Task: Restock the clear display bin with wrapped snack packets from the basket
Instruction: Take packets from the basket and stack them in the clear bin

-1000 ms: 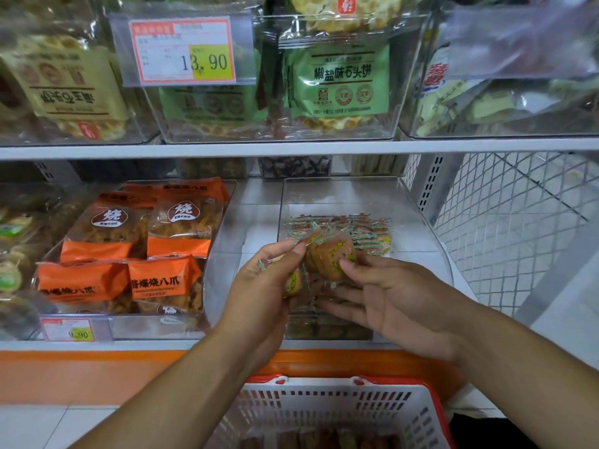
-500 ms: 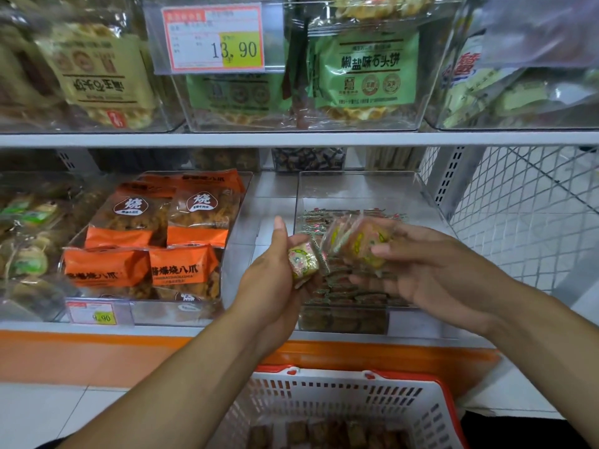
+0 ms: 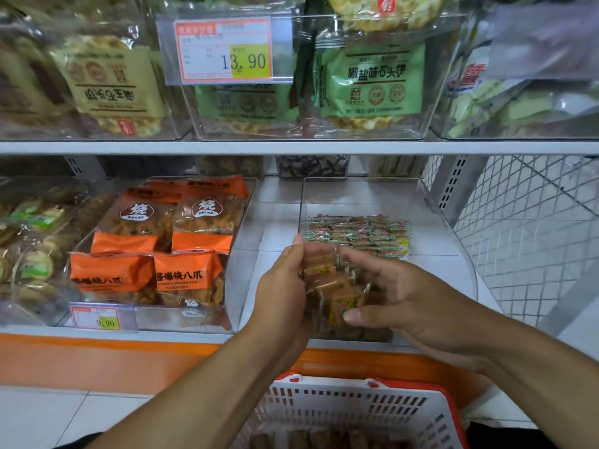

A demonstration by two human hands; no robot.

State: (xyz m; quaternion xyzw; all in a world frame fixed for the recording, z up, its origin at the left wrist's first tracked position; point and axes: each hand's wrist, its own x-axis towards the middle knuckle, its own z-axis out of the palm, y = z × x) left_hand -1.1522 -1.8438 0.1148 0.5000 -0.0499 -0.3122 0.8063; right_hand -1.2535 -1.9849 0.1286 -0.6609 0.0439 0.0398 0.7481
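A clear display bin (image 3: 366, 196) stands on the lower shelf, right of centre, with a layer of small wrapped snack packets (image 3: 359, 233) on its floor. My left hand (image 3: 287, 293) and my right hand (image 3: 393, 294) press a stack of brown wrapped packets (image 3: 330, 291) between them over the bin's front part. The left palm flanks the stack on the left; the right fingers curl around its right and front. A white basket with a red rim (image 3: 356, 406) sits below, with more brown packets (image 3: 311, 439) at its bottom.
Left of the bin, a clear tray holds orange snack bags (image 3: 155, 247) behind a 9.90 price tag (image 3: 97, 319). The upper shelf edge (image 3: 291, 147) carries bins of green and yellow bags and a 13.90 tag (image 3: 227, 50). White wire mesh (image 3: 531, 238) closes the right side.
Both hands came together and dropped lower at the bin's front. Loose packets held apart in each hand are now pressed into one stack between the palms.
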